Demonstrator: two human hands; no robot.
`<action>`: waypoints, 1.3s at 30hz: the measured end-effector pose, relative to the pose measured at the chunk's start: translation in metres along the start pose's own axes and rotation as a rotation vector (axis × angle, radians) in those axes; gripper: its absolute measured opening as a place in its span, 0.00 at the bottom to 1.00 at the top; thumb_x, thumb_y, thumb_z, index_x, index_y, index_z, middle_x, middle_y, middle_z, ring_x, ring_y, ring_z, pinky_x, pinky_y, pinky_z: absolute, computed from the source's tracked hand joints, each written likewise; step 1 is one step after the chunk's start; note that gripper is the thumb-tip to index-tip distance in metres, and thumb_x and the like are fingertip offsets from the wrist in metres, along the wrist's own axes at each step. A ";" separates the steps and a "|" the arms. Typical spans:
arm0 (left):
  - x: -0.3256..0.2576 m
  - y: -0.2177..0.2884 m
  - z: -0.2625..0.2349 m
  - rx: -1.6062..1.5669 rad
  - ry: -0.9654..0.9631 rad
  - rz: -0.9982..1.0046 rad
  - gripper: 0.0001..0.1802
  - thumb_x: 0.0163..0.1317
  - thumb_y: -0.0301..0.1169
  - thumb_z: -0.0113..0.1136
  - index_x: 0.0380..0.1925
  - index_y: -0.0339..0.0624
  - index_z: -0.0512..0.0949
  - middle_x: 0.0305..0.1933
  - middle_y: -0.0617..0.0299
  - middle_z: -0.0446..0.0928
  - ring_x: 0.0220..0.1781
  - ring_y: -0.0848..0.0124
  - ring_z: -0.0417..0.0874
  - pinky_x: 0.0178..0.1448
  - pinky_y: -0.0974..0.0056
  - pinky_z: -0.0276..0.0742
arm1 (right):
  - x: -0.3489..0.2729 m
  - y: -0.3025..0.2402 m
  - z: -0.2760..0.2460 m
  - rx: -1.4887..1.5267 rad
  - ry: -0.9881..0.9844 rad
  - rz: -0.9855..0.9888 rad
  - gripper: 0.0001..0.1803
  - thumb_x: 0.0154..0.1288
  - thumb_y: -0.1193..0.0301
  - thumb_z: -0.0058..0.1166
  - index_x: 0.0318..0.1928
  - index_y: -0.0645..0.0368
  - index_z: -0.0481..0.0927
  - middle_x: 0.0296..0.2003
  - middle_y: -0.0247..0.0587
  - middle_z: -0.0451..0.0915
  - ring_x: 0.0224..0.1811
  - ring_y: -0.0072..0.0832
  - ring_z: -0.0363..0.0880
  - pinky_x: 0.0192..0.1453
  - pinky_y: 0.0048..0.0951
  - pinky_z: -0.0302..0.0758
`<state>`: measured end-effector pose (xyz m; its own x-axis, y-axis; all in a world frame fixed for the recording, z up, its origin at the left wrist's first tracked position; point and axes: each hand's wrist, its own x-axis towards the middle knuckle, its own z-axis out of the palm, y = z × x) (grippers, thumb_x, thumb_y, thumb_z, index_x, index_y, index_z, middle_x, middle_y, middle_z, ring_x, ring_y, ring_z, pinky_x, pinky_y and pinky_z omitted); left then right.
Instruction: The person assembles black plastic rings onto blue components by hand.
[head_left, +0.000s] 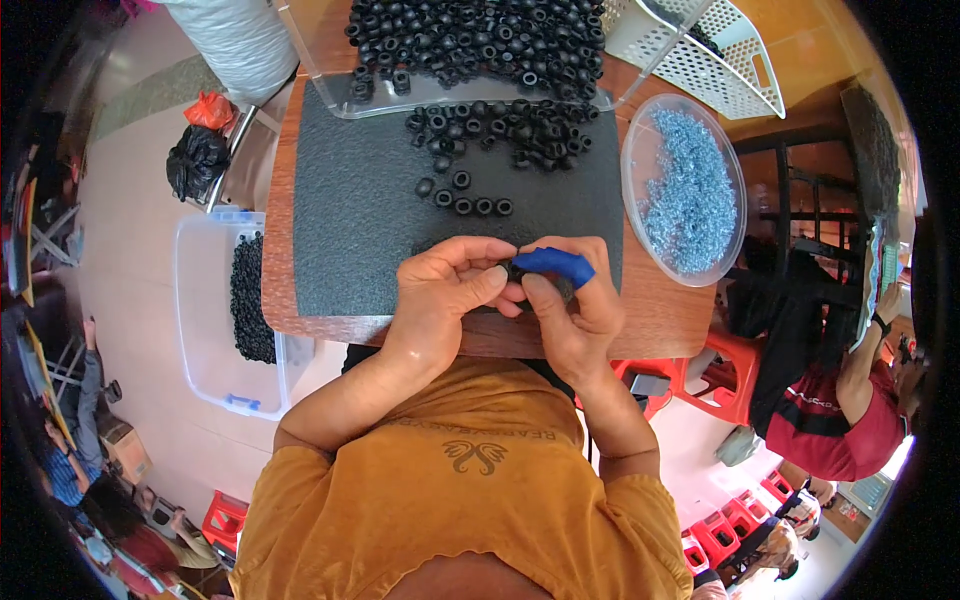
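My left hand (pixel 452 282) and my right hand (pixel 576 305) meet at the near edge of a dark grey mat (pixel 350 200). Between their fingertips is a small black round part (pixel 515 271), mostly covered by the fingers. Both hands are closed in a pinch. Blue tape (pixel 556 264) wraps the right index finger. Just beyond the hands lies a short row of hollow black round parts (pixel 484 207). Farther up the mat, a loose pile of the same parts (pixel 540 135) spreads out from a clear tray (pixel 370 108) heaped with more of them.
At the right of the wooden table (pixel 660 325) stands a round clear tub (pixel 634 165) of tiny bluish clear pieces. A white perforated basket (pixel 735 75) is behind it. A clear bin (pixel 205 330) holding black parts sits low at the left. Red stools (pixel 735 375) stand at the right.
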<state>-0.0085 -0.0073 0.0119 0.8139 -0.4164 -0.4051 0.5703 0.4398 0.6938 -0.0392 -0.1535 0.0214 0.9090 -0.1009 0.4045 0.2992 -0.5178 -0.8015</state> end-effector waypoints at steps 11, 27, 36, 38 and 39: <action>0.001 -0.001 0.002 -0.064 0.010 -0.056 0.10 0.59 0.21 0.57 0.41 0.31 0.76 0.34 0.57 0.79 0.32 0.72 0.80 0.40 0.70 0.78 | -0.005 0.001 0.007 -0.124 0.098 -0.059 0.12 0.47 0.83 0.57 0.35 0.62 0.78 0.34 0.43 0.77 0.36 0.39 0.72 0.38 0.34 0.70; 0.006 -0.001 0.001 -0.085 -0.031 -0.124 0.07 0.56 0.21 0.57 0.35 0.32 0.76 0.33 0.57 0.78 0.32 0.69 0.80 0.36 0.64 0.79 | -0.010 -0.002 0.006 -0.245 0.111 -0.183 0.14 0.47 0.84 0.58 0.38 0.65 0.77 0.35 0.45 0.77 0.35 0.42 0.72 0.39 0.35 0.70; 0.008 0.000 0.001 -0.158 0.026 -0.088 0.04 0.57 0.20 0.57 0.33 0.33 0.77 0.31 0.59 0.78 0.32 0.73 0.80 0.37 0.70 0.78 | 0.001 -0.006 -0.002 -0.277 -0.048 -0.095 0.25 0.43 0.73 0.65 0.44 0.68 0.74 0.42 0.49 0.75 0.40 0.46 0.71 0.42 0.39 0.70; 0.007 0.002 0.002 -0.185 0.004 -0.087 0.04 0.57 0.20 0.57 0.33 0.33 0.77 0.31 0.60 0.78 0.32 0.73 0.79 0.38 0.70 0.78 | 0.002 -0.003 0.002 -0.290 -0.065 -0.141 0.25 0.42 0.73 0.65 0.43 0.69 0.73 0.41 0.49 0.75 0.39 0.46 0.71 0.41 0.40 0.70; 0.007 0.003 0.003 -0.211 -0.017 -0.086 0.04 0.57 0.20 0.57 0.33 0.32 0.77 0.32 0.60 0.78 0.32 0.74 0.79 0.39 0.71 0.77 | 0.003 -0.001 0.005 -0.301 -0.082 -0.187 0.25 0.40 0.73 0.65 0.42 0.70 0.73 0.40 0.50 0.75 0.38 0.46 0.71 0.40 0.41 0.69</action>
<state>-0.0019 -0.0115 0.0128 0.7604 -0.4719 -0.4461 0.6494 0.5583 0.5164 -0.0358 -0.1494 0.0209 0.8705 0.0809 0.4856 0.3746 -0.7488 -0.5467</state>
